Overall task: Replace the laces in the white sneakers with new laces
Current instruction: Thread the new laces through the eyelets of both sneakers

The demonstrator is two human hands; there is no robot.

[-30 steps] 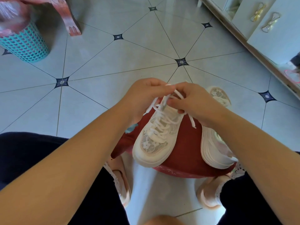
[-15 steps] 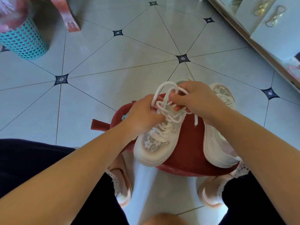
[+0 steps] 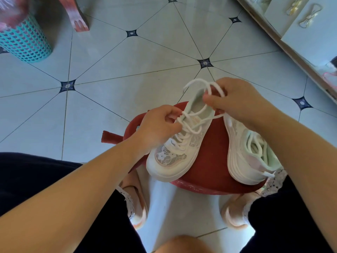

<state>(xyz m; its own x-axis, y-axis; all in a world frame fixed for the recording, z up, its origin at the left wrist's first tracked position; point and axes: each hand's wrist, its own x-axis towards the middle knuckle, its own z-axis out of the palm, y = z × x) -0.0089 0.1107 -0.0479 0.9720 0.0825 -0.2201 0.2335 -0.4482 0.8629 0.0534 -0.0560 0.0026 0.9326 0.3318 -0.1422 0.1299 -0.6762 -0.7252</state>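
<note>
Head view: both hands on the lace at the top of one sneaker, either tying it or pulling slack.

Sneaker sits upright on the stool, toe toward the person, which puts the top eyelets in reach of both hands. Left hand pinches the lace at the upper eyelets with curled fingers, likely pinning the crossing so tension holds. Right hand is clamped on loose loops lifted above the collar. This could be taking up slack or forming a bow; cannot tell which. The lace spans the gap between the hands and touches both. Lower rows look threaded, so this sneaker is probably near done. Second sneaker lies on its side just beside it, below the right wrist, with a lace showing in it.
</note>
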